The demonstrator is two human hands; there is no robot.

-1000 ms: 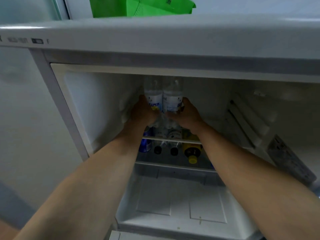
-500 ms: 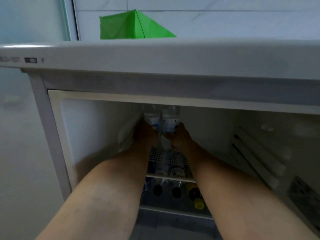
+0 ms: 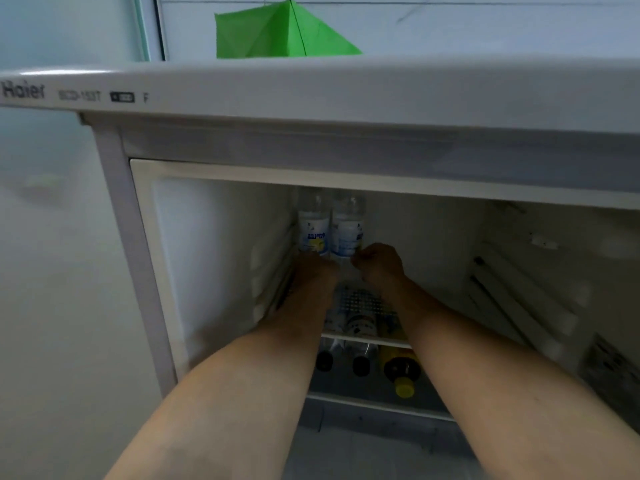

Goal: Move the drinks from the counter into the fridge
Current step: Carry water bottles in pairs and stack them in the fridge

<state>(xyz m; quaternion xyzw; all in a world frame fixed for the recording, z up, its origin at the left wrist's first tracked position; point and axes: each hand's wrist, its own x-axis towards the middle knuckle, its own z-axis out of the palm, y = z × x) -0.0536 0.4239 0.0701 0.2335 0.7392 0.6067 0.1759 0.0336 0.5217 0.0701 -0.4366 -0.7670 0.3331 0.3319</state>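
Seen from the head camera, a person is reaching both bare forearms deep into the open fridge (image 3: 114, 216), where two clear drink bottles are standing upright, side by side and touching, at the back left of the upper shelf. The left hand (image 3: 317, 268) is sitting at the base of the left bottle (image 3: 313, 225), the one with the yellow-marked label, directly below and in front of it; the fingers are hidden behind the hand, so whether they are wrapping the bottle cannot be told. The right hand (image 3: 379, 261) is curling into a loose fist at the lower right of the right bottle (image 3: 347, 226), its knuckles touching or just beside the label; a firm grip is not plainly showing. Below the arms, on a lower shelf (image 3: 367, 339), dark-capped bottles (image 3: 360, 365) are lying on their sides beside a yellow-capped bottle (image 3: 403, 375). On the fridge's top, a bright green bag (image 3: 273, 32) is resting against the tiled wall. A label (image 3: 613, 362) is showing on the inner right wall.
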